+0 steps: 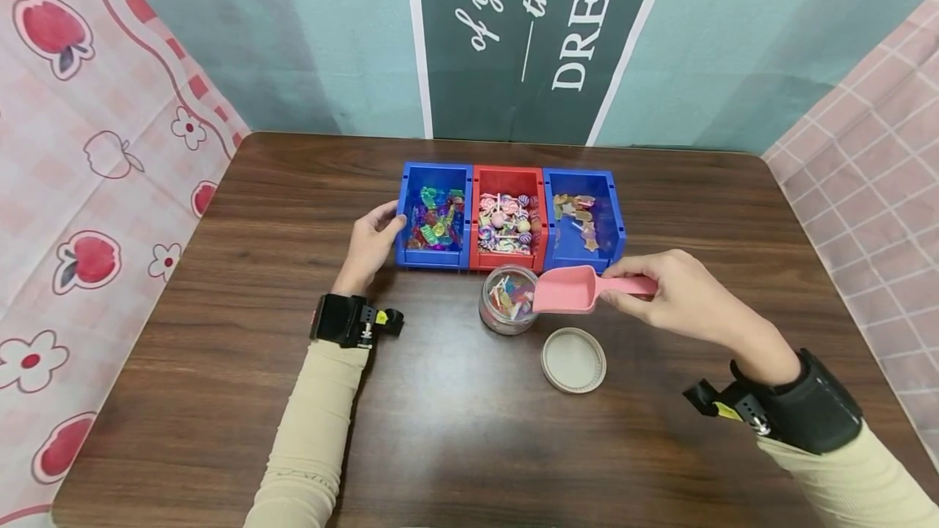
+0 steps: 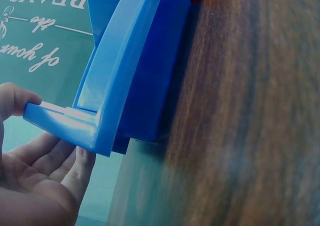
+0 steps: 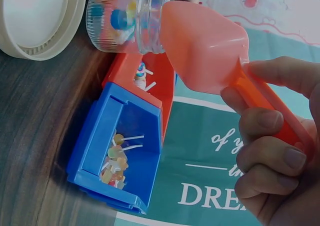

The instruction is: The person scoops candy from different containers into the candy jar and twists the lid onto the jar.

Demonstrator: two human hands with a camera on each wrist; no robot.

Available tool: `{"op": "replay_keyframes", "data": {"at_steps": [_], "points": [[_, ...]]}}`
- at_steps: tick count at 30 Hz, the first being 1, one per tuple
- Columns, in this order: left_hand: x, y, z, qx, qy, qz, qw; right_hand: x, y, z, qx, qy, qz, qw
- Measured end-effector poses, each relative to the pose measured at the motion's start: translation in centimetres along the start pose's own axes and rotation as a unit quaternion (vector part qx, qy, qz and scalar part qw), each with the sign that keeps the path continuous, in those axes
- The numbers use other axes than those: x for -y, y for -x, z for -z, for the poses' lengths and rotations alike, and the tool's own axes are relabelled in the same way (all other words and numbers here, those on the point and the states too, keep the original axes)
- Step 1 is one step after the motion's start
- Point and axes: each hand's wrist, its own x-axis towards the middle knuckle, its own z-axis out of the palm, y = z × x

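Note:
My right hand [image 1: 678, 296] grips a pink scoop [image 1: 566, 290] by its handle, the blade tilted at the mouth of a clear glass jar [image 1: 506, 324]. Small colourful charms lie in the jar. In the right wrist view the scoop [image 3: 205, 46] overlaps the jar's rim, and curled fingers [image 3: 265, 158] wrap the handle. My left hand [image 1: 369, 244] pinches the outer side wall of the left blue bin [image 1: 434, 259]; thumb and fingers hold its edge [image 2: 65, 121] in the left wrist view. That bin holds translucent coloured pieces.
A red bin [image 1: 509, 179] with lollipop charms stands in the middle of the row. Beside it, the right blue bin [image 1: 575, 241] has a few charms. A round cream lid [image 1: 574, 360] lies on the wooden table [image 1: 455, 446] before the jar. A printed cloth [image 1: 330, 39] hangs behind.

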Motion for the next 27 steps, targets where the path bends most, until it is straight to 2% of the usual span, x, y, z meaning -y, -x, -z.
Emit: {"op": "replay_keyframes", "data": {"at_steps": [14,27], "points": [[0.11,-0.05,-0.01,0.007,0.002,-0.001,1.0,0.1,0.41,-0.13,0.005,-0.01,-0.016,0.9998],[0.09,-0.05,-0.19,-0.022,-0.002,-0.006,0.9997,0.52,0.61,-0.09,0.049,0.03,-0.043,0.9974]]}}
